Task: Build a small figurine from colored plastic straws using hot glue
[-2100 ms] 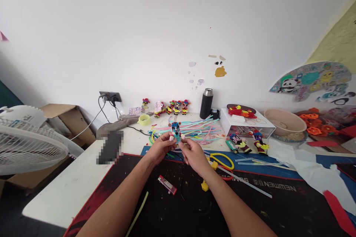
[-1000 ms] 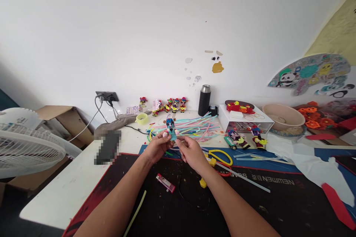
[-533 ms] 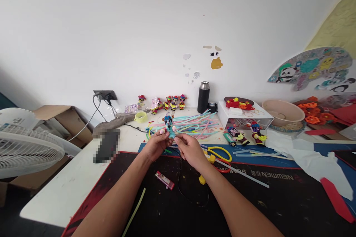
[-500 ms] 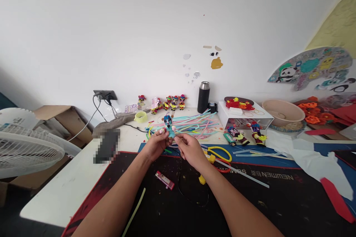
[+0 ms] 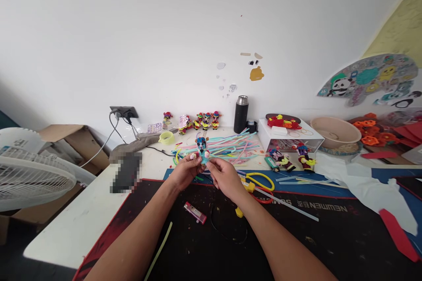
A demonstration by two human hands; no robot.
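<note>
A small figurine [image 5: 201, 147] with a blue hat, dark beard and light-blue body stands upright between my hands, above the table. My left hand [image 5: 187, 170] is closed on its lower left side, thumb and fingers pinching it. From the right, my right hand [image 5: 225, 175] pinches the figurine's lower body between thumb and forefinger. The fingers hide its base. Behind it lies a heap of pastel glue sticks or thin strips [image 5: 231, 148]. Below my hands, a pink lighter [image 5: 195, 213] rests on the black mat [image 5: 277, 246].
Several finished-looking figurines [image 5: 207, 121] stand along the wall. A black thermos [image 5: 241, 115], a white box [image 5: 290, 136] and a beige bowl [image 5: 335, 131] are at the back. Yellow-handled tools [image 5: 260, 182] lie right of my hands. A fan [image 5: 36, 180] stands at left.
The figurine has tipped more upright and turned slightly, so its head shows more plainly. Both hands keep their grip in nearly the same place.
</note>
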